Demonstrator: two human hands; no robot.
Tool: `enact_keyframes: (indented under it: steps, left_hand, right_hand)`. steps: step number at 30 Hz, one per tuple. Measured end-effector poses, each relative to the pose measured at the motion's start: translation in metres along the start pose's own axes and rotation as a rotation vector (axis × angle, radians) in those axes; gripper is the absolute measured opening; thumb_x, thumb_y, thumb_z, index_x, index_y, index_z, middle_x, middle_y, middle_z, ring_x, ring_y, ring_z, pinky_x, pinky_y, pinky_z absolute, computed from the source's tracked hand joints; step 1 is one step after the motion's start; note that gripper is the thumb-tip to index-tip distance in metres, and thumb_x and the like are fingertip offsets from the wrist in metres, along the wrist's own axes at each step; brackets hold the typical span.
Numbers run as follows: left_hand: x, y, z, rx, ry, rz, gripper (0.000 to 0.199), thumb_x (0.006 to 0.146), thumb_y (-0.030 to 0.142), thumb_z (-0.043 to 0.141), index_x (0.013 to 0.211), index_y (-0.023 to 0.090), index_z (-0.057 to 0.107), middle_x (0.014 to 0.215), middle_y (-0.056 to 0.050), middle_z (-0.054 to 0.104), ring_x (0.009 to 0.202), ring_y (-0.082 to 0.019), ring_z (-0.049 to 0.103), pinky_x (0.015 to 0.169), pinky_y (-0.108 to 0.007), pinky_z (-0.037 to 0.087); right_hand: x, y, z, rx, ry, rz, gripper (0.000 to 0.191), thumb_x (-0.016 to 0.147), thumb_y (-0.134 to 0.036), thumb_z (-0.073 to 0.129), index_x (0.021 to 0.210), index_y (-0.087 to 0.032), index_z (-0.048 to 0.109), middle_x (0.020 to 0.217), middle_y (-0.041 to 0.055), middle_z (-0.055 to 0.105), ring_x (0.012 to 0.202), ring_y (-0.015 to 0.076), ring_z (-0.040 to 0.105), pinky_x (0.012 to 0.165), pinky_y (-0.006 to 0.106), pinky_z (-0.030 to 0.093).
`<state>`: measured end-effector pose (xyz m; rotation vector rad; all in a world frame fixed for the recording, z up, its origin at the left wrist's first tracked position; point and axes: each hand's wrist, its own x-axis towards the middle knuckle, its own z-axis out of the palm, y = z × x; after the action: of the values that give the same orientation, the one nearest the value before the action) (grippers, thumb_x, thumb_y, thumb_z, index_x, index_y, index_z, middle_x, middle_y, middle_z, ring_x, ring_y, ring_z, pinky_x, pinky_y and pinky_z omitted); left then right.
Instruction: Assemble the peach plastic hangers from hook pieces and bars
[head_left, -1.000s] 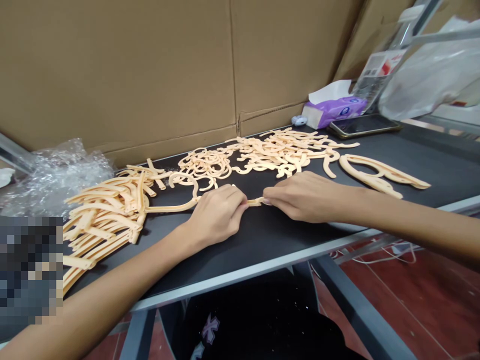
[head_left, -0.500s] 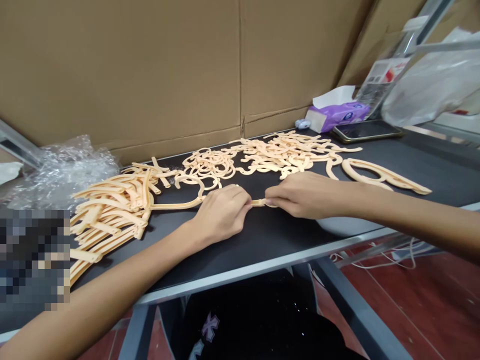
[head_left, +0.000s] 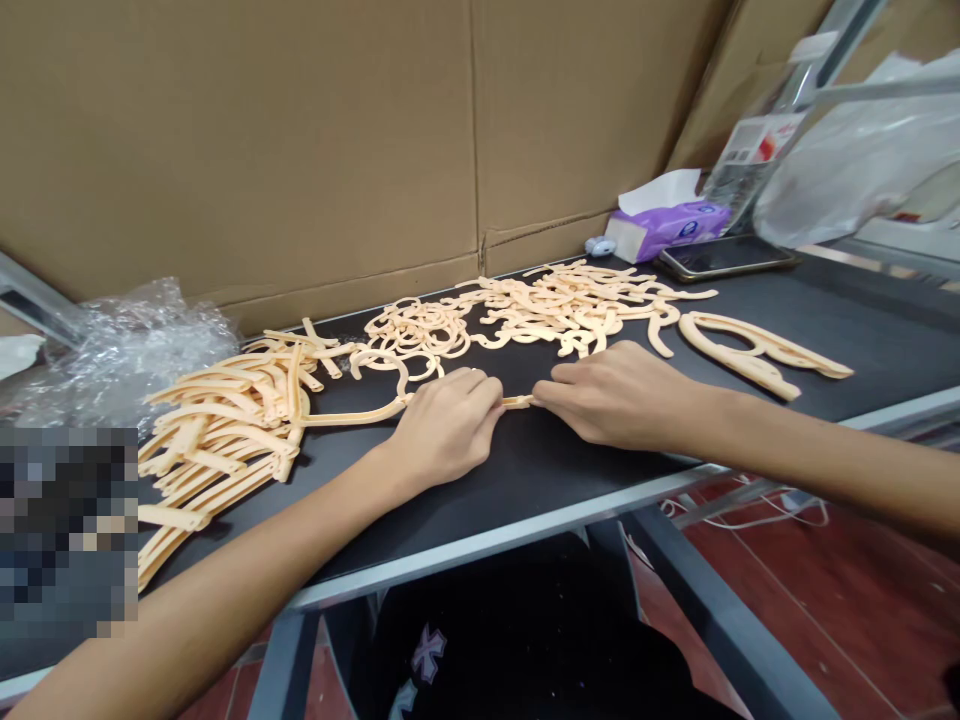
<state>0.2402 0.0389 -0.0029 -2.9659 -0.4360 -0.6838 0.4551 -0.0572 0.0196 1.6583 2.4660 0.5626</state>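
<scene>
Between my hands runs a beige plastic clothes hanger (head_left: 516,403), held low over the black tabletop. My left hand (head_left: 448,425) is closed round its middle; a long arm sticks out left towards a pile of hanger arms (head_left: 225,420), and a curved hook rises behind the knuckles. My right hand (head_left: 611,395) pinches the hanger's right end, fingers curled, so the joint there is mostly hidden. Just behind the hands lie a heap of curved hooks (head_left: 420,325) and a heap of short wavy pieces (head_left: 570,305). A folded hanger (head_left: 780,350) rests right of my right hand.
A cardboard wall (head_left: 300,140) backs the table. Crumpled clear plastic (head_left: 150,340) sits at the left. At the back right are a purple tissue pack (head_left: 675,228), a phone (head_left: 727,256), a bottle (head_left: 757,140) and a clear bag (head_left: 855,160). A metal edge (head_left: 510,535) runs along the front.
My right hand has turned, its fingers curling further over the hanger's end. My left hand keeps its grip nearly in place. The view has shifted slightly.
</scene>
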Motion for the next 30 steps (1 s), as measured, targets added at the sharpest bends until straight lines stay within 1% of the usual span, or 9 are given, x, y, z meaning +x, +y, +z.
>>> enact_keyframes:
  steps: [5, 8, 10, 12, 15, 18, 20, 23, 30]
  left_hand:
    - [0.000, 0.001, 0.001, -0.056, 0.008, -0.023, 0.019, 0.102, 0.020, 0.051, 0.084, 0.018, 0.057, 0.084, -0.005, 0.066, 0.078, -0.019, 0.061, 0.071, -0.032, 0.047]
    - [0.000, 0.001, 0.001, -0.082, 0.034, -0.007, 0.017, 0.103, 0.020, 0.051, 0.087, 0.018, 0.057, 0.086, -0.004, 0.066, 0.077, -0.018, 0.061, 0.070, -0.031, 0.048]
    - [0.000, 0.000, 0.001, -0.089, 0.042, 0.007, 0.016, 0.103, 0.020, 0.050, 0.089, 0.018, 0.058, 0.087, -0.005, 0.066, 0.078, -0.018, 0.061, 0.070, -0.031, 0.048]
    - [0.000, -0.001, 0.001, -0.084, 0.048, 0.024, 0.017, 0.103, 0.019, 0.049, 0.089, 0.018, 0.058, 0.087, -0.005, 0.066, 0.078, -0.018, 0.062, 0.070, -0.031, 0.048]
    - [0.000, -0.002, 0.002, -0.064, 0.060, 0.041, 0.017, 0.102, 0.017, 0.049, 0.088, 0.017, 0.059, 0.085, -0.005, 0.066, 0.078, -0.019, 0.061, 0.069, -0.031, 0.047]
    - [-0.001, -0.002, 0.002, -0.053, 0.071, 0.051, 0.018, 0.102, 0.017, 0.049, 0.088, 0.017, 0.059, 0.085, -0.005, 0.066, 0.077, -0.019, 0.061, 0.068, -0.031, 0.047]
    - [-0.001, -0.002, 0.002, -0.055, 0.080, 0.059, 0.018, 0.103, 0.017, 0.049, 0.088, 0.016, 0.059, 0.085, -0.006, 0.066, 0.077, -0.018, 0.061, 0.068, -0.030, 0.048]
    - [-0.002, -0.002, 0.002, -0.062, 0.092, 0.068, 0.019, 0.104, 0.017, 0.047, 0.089, 0.016, 0.060, 0.085, -0.006, 0.066, 0.077, -0.018, 0.061, 0.069, -0.030, 0.049]
    - [-0.001, -0.001, 0.003, -0.093, 0.093, 0.071, 0.018, 0.102, 0.012, 0.045, 0.096, 0.016, 0.062, 0.094, -0.009, 0.070, 0.087, -0.020, 0.065, 0.077, -0.033, 0.055]
  right_hand:
    - [-0.011, -0.003, 0.026, 0.237, 0.275, 0.079, 0.033, 0.105, -0.027, 0.048, 0.084, -0.016, 0.071, 0.070, 0.0053, 0.067, 0.059, 0.0183, 0.062, 0.053, 0.032, 0.026]
    - [-0.014, -0.002, 0.033, 0.507, 0.414, 0.130, 0.031, 0.105, -0.031, 0.050, 0.092, -0.016, 0.074, 0.079, 0.0065, 0.069, 0.072, 0.0192, 0.066, 0.064, 0.032, 0.041]
    - [-0.015, 0.004, 0.031, 0.675, 0.461, 0.169, 0.030, 0.104, -0.032, 0.053, 0.088, -0.018, 0.074, 0.083, 0.0064, 0.070, 0.077, 0.0186, 0.066, 0.071, 0.032, 0.047]
    - [-0.014, 0.015, 0.027, 0.736, 0.474, 0.235, 0.036, 0.103, -0.034, 0.052, 0.076, -0.020, 0.070, 0.080, 0.0056, 0.070, 0.075, 0.0184, 0.064, 0.072, 0.033, 0.048]
    - [-0.009, 0.042, 0.026, 0.590, 0.496, 0.348, 0.040, 0.101, -0.036, 0.050, 0.068, -0.022, 0.066, 0.075, 0.0059, 0.069, 0.073, 0.0213, 0.062, 0.072, 0.037, 0.047]
    - [-0.003, 0.069, 0.037, 0.419, 0.490, 0.288, 0.025, 0.092, -0.028, 0.055, 0.085, -0.021, 0.078, 0.092, 0.0104, 0.074, 0.094, 0.0289, 0.065, 0.088, 0.044, 0.048]
    - [0.001, 0.080, 0.047, 0.348, 0.432, 0.203, 0.030, 0.088, -0.025, 0.055, 0.097, -0.020, 0.083, 0.099, 0.0133, 0.073, 0.100, 0.0320, 0.063, 0.093, 0.048, 0.047]
    - [0.005, 0.084, 0.055, 0.289, 0.351, 0.155, 0.035, 0.090, -0.026, 0.053, 0.105, -0.021, 0.084, 0.106, 0.0150, 0.071, 0.102, 0.0330, 0.060, 0.095, 0.051, 0.046]
    - [0.014, 0.085, 0.053, 0.328, 0.249, 0.126, 0.034, 0.096, -0.033, 0.052, 0.099, -0.019, 0.083, 0.104, 0.0148, 0.072, 0.102, 0.0310, 0.060, 0.097, 0.048, 0.044]
